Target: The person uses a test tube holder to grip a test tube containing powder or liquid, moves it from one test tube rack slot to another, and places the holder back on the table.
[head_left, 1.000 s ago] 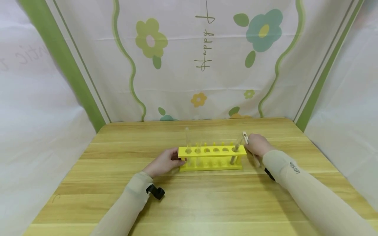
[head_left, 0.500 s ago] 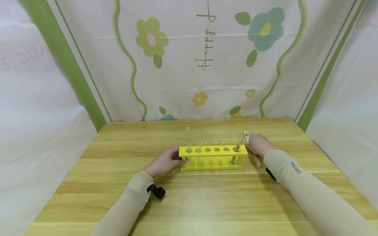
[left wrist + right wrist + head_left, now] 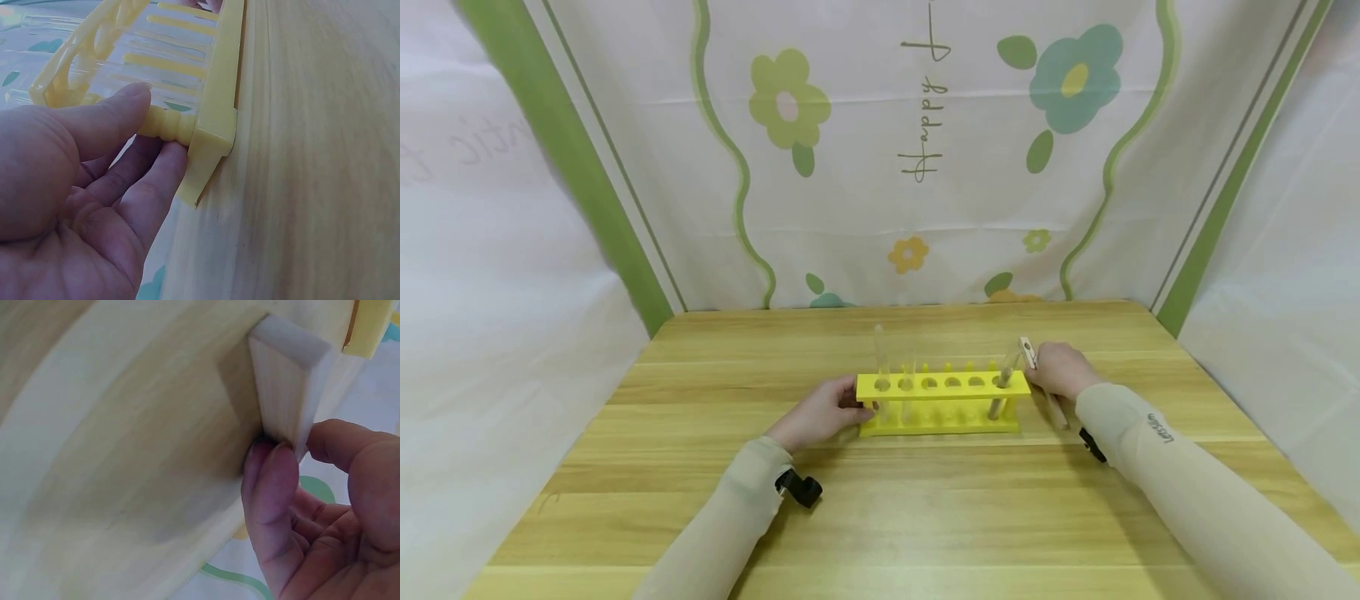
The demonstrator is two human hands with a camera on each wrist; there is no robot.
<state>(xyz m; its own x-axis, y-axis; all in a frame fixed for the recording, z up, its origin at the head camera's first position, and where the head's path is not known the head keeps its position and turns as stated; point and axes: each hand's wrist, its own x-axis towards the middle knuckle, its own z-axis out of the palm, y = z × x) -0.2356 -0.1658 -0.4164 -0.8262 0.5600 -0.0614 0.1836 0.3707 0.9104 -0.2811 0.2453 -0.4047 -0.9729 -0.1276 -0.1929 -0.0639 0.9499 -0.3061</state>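
A yellow test tube rack (image 3: 951,428) stands on the table. My left hand (image 3: 822,412) grips its left end; in the left wrist view, thumb and fingers lie around a ridged yellow end post (image 3: 167,124). Clear test tubes sit in the two leftmost holes, the taller test tube (image 3: 881,350) at the very end. In the rightmost hole a test tube (image 3: 1003,375) with a greyish look leans to the right. Beside it my right hand (image 3: 1062,370) pinches a wooden test tube clamp (image 3: 287,381). Whether the clamp's tip touches the leaning tube, I cannot tell.
The wooden table (image 3: 895,517) reaches back to a flowered curtain (image 3: 850,183), with white sheets at both sides. Short yellow pegs (image 3: 948,367) line the back of the rack. Black straps sit on both wrists.
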